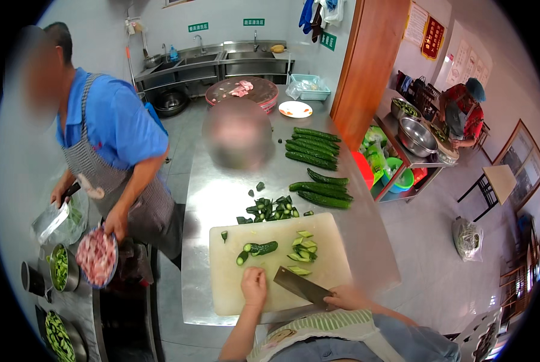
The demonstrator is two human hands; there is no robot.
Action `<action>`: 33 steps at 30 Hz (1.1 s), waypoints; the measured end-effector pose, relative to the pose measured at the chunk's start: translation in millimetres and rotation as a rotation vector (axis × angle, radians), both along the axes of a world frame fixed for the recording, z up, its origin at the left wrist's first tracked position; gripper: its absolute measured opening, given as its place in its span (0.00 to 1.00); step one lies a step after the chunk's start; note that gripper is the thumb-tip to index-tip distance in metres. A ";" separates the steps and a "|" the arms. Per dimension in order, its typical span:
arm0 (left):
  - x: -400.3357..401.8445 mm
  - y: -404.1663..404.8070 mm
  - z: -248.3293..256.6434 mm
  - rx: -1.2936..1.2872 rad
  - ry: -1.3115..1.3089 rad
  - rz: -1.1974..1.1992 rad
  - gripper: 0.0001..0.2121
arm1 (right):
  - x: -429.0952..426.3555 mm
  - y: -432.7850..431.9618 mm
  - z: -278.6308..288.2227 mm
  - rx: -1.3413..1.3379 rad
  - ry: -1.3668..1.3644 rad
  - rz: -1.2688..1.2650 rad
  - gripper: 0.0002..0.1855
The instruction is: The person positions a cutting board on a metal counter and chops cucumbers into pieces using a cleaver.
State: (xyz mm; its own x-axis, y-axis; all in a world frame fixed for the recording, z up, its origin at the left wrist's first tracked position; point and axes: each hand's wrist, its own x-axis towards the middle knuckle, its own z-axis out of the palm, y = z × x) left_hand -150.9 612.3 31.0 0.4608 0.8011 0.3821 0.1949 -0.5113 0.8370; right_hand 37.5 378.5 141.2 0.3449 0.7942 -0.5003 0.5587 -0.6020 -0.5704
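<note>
My right hand (344,297) grips the handle of a cleaver (301,286), its blade slanting up to the left over a white cutting board (324,253). On the board's near half, my left hand (254,286) is curled with its fingers closed; nothing shows in it. Just beyond it lie a piece of cucumber (264,248) and a shorter cut piece (242,258). Diagonally cut cucumber slices (304,248) form a small pile on the right, with a few slices (299,270) by the blade tip. One cucumber end (224,236) sits at the board's far left.
Cucumber ends (270,209) are heaped behind the board on the steel table (202,199). Whole cucumbers (315,147) lie at the table's right. Farther back are a plate (295,109) and a round chopping block (220,90) with meat. Left, a person carries a cleaver and a bowl of meat (97,258).
</note>
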 end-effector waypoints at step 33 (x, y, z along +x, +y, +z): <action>156.9 96.1 17.8 0.460 0.535 -0.639 0.16 | 29.1 7.0 -12.3 0.324 -0.768 0.155 0.07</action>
